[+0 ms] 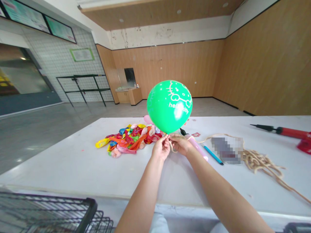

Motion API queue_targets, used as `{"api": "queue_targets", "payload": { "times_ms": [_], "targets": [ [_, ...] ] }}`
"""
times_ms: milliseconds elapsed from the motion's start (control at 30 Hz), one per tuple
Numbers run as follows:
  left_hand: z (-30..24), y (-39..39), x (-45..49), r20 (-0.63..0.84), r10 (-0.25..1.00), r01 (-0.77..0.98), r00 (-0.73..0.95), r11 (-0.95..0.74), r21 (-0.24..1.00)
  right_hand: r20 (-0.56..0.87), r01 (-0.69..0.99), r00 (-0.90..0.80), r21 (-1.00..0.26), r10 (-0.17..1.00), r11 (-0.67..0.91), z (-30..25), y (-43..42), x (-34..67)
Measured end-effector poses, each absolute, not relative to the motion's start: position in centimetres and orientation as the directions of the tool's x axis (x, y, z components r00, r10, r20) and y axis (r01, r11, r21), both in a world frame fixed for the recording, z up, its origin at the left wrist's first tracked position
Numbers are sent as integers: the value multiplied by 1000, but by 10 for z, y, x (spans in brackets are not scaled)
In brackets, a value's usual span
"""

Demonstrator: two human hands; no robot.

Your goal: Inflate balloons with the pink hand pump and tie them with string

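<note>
A blown-up green balloon (167,106) with a printed cartoon cat face and lettering stands upright above my two hands, its neck pointing down. My left hand (161,148) is closed in a pinch at the neck. Right beside it, my right hand (180,144) pinches a beige rope (213,136) at the same spot. A short loop of that rope hangs below the fingers, and the rest runs right across the table to a loose pile. The fingertips overlap, so how the rope lies around the neck is hidden.
Left of my hands lies a heap of uninflated coloured balloons (131,139) on the white table (97,174). To the right are a pink pump (198,147), a blue pen (213,155), a blurred-out item (227,150) and a red pump (291,132). A black wire basket (89,207) stands at front left.
</note>
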State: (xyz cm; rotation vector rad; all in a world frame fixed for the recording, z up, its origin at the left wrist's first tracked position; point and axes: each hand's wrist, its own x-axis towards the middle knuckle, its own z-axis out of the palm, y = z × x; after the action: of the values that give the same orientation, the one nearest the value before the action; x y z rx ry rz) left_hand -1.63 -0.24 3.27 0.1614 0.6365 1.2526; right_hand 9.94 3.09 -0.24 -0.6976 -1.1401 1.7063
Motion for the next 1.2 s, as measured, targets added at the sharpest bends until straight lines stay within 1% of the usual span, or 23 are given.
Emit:
{"api": "queue_targets", "payload": {
  "times_ms": [100,167,300,400,500,567,633,733,900,1000,1067,1133,1200],
  "targets": [
    [35,-4,-16,-351,926,-836,139,300,459,112,-311,-263,-950,958,26,-2,30,100],
    [36,-5,-16,-349,927,-829,134,298,474,144,-234,-172,-967,975,102,-2,31,100],
    [36,-6,-13,-337,937,-801,88,268,535,184,-133,-47,-975,982,176,-2,35,101],
    [34,-6,-9,-294,956,-757,15,203,621,237,-45,30,-970,971,238,0,36,103],
    [27,-5,-7,-192,975,-668,-112,70,741,285,25,62,-959,957,284,2,35,103],
    [22,-3,-7,-119,975,-600,-187,-17,800,333,74,61,-942,941,328,3,33,102],
    [19,-2,-7,-86,972,-568,-221,-57,821,398,123,37,-912,917,391,3,30,100],
    [16,0,-8,-110,967,-591,-228,-48,805,458,169,-24,-874,889,455,4,28,99],
    [18,1,-9,-128,963,-584,-236,-35,811,452,277,-75,-847,889,454,9,26,102],
    [18,1,-10,-81,958,-539,-275,-84,838,423,285,-55,-861,904,420,13,24,106],
    [16,1,-10,7,946,-439,-324,-157,885,374,211,-52,-902,926,376,16,24,108],
    [14,1,-10,117,928,-296,-353,-229,927,319,112,-71,-939,945,326,17,23,109],
    [11,1,-10,216,911,-146,-352,-281,948,280,53,-93,-957,956,285,18,22,109]
  ]
}}
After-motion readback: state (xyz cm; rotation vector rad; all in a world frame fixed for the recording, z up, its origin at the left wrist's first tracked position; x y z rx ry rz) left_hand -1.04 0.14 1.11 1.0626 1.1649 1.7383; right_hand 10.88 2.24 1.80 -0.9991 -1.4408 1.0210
